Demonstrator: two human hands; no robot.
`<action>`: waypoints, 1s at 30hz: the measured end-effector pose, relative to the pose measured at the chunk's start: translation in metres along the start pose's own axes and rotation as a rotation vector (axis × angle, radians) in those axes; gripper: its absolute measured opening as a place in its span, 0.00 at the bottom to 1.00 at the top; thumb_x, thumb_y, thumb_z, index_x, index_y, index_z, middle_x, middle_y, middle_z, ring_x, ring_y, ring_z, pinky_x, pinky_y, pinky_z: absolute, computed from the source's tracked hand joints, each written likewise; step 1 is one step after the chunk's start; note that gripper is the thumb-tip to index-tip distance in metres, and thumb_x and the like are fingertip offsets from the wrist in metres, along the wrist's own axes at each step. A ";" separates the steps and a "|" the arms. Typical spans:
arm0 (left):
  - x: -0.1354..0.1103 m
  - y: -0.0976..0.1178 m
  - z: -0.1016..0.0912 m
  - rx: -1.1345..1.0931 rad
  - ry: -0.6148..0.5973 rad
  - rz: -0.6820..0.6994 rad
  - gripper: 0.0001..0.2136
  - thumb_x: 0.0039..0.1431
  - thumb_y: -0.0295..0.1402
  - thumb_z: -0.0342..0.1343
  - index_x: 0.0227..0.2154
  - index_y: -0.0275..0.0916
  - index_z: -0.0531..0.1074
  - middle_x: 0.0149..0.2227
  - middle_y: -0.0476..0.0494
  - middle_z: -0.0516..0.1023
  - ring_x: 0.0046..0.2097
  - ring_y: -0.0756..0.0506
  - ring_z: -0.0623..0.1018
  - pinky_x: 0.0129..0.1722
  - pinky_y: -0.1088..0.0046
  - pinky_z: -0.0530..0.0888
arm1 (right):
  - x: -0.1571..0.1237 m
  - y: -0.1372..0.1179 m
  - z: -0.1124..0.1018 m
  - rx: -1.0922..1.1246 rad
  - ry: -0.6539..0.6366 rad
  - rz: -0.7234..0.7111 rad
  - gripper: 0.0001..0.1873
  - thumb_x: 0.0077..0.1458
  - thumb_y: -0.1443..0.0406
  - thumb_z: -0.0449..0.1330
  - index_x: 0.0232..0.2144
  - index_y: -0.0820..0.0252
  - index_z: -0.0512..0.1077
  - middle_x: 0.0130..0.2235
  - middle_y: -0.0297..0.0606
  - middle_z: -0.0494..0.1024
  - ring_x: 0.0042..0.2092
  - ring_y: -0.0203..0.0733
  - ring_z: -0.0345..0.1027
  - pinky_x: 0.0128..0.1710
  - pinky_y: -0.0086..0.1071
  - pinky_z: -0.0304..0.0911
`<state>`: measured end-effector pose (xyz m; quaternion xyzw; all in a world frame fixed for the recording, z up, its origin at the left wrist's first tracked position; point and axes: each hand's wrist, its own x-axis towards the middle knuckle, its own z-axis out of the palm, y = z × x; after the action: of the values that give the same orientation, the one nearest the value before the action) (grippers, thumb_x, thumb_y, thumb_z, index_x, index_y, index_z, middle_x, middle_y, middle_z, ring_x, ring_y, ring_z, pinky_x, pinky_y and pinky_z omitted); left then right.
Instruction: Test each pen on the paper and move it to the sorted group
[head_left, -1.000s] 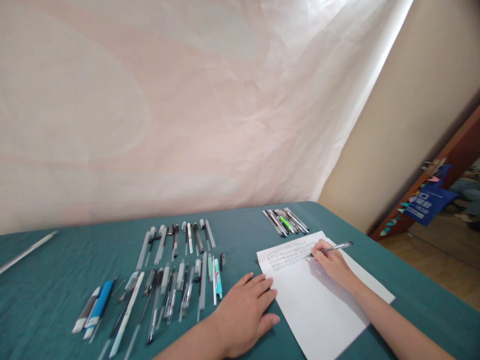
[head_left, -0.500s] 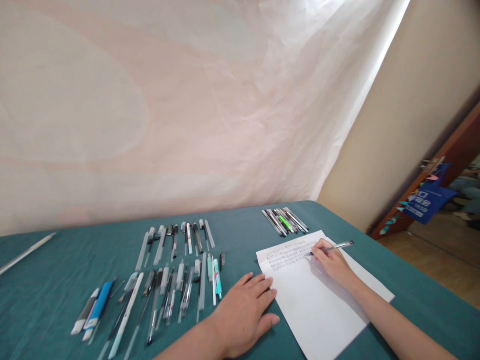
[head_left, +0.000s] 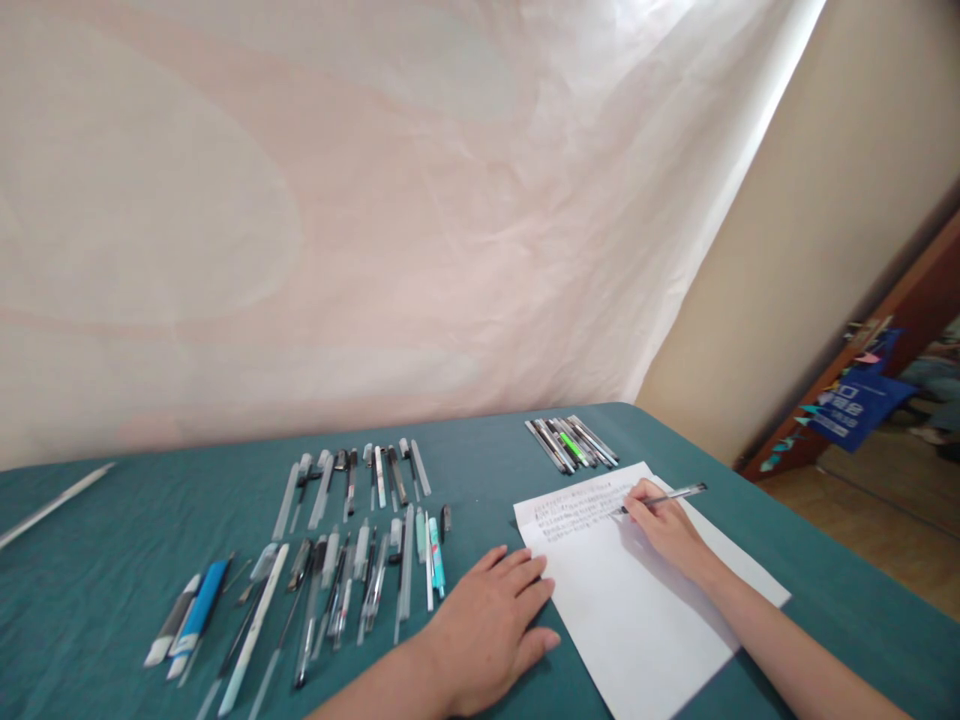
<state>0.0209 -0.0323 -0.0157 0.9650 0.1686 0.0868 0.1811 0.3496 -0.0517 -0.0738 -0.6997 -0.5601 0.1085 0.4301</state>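
My right hand point(head_left: 666, 531) is closed on a slim pen point(head_left: 679, 493), its tip touching the white sheet of paper point(head_left: 637, 620) near the lines of small handwriting point(head_left: 574, 508) at the top. My left hand point(head_left: 491, 625) lies flat and open on the teal tablecloth point(head_left: 112, 560), its fingertips at the paper's left edge. A large spread of several pens and caps point(head_left: 349, 545) lies just left of that hand.
A tight bundle of several pens, one green point(head_left: 572, 442), lies beyond the paper. A white stick point(head_left: 52, 503) rests at the far left. A pale cloth backdrop point(head_left: 337, 200) hangs behind the table. A doorway with a blue bag point(head_left: 855, 405) is at the right.
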 end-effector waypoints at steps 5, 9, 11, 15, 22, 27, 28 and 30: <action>0.000 -0.001 0.001 0.006 0.003 0.002 0.23 0.61 0.46 0.35 0.55 0.44 0.57 0.59 0.45 0.58 0.59 0.43 0.57 0.58 0.62 0.51 | 0.000 -0.002 -0.001 0.009 0.000 0.005 0.09 0.47 0.62 0.52 0.19 0.57 0.62 0.20 0.29 0.63 0.24 0.35 0.57 0.27 0.29 0.53; 0.000 0.000 0.000 -0.002 -0.003 0.001 0.23 0.61 0.46 0.35 0.55 0.44 0.57 0.59 0.45 0.58 0.59 0.43 0.57 0.58 0.62 0.50 | 0.000 -0.002 -0.001 0.008 -0.002 0.018 0.09 0.47 0.61 0.52 0.19 0.57 0.62 0.20 0.29 0.63 0.24 0.36 0.57 0.27 0.29 0.54; 0.000 0.001 0.000 -0.001 0.002 0.000 0.22 0.61 0.45 0.35 0.55 0.44 0.57 0.59 0.45 0.58 0.59 0.43 0.57 0.58 0.62 0.50 | 0.000 -0.002 -0.001 0.012 -0.002 0.009 0.09 0.48 0.61 0.52 0.19 0.57 0.62 0.20 0.29 0.63 0.24 0.35 0.57 0.27 0.29 0.53; 0.000 0.001 -0.001 -0.004 0.003 -0.007 0.22 0.61 0.45 0.35 0.55 0.44 0.58 0.58 0.45 0.58 0.59 0.43 0.57 0.58 0.62 0.51 | 0.000 -0.002 -0.001 0.010 0.000 0.000 0.08 0.48 0.62 0.52 0.19 0.57 0.62 0.20 0.28 0.63 0.24 0.35 0.56 0.26 0.29 0.53; 0.000 0.000 0.001 -0.007 0.003 -0.005 0.23 0.61 0.45 0.35 0.55 0.44 0.57 0.59 0.45 0.58 0.59 0.43 0.57 0.58 0.62 0.50 | -0.001 -0.004 0.000 0.002 0.002 0.001 0.08 0.48 0.63 0.52 0.19 0.57 0.62 0.19 0.28 0.63 0.24 0.35 0.56 0.26 0.29 0.53; 0.000 0.000 0.001 0.000 0.002 0.001 0.23 0.61 0.45 0.35 0.55 0.44 0.57 0.59 0.44 0.58 0.59 0.43 0.57 0.58 0.62 0.50 | -0.001 -0.003 0.000 0.027 0.024 0.019 0.08 0.46 0.62 0.52 0.19 0.57 0.62 0.19 0.28 0.63 0.23 0.35 0.56 0.25 0.29 0.53; 0.000 0.000 0.001 -0.001 0.001 0.000 0.22 0.61 0.45 0.35 0.55 0.44 0.57 0.59 0.45 0.58 0.59 0.43 0.57 0.58 0.62 0.50 | 0.000 -0.003 0.000 0.030 0.017 0.021 0.08 0.46 0.62 0.52 0.19 0.58 0.63 0.19 0.28 0.64 0.23 0.35 0.56 0.25 0.29 0.53; -0.001 0.000 0.000 -0.004 0.002 -0.004 0.22 0.61 0.45 0.35 0.55 0.44 0.57 0.59 0.45 0.58 0.59 0.43 0.57 0.58 0.62 0.50 | 0.000 -0.004 -0.001 0.029 0.003 0.023 0.08 0.45 0.63 0.52 0.19 0.58 0.63 0.18 0.28 0.64 0.23 0.35 0.56 0.25 0.29 0.52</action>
<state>0.0204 -0.0328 -0.0160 0.9642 0.1706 0.0878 0.1833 0.3472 -0.0523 -0.0703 -0.7000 -0.5496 0.1204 0.4399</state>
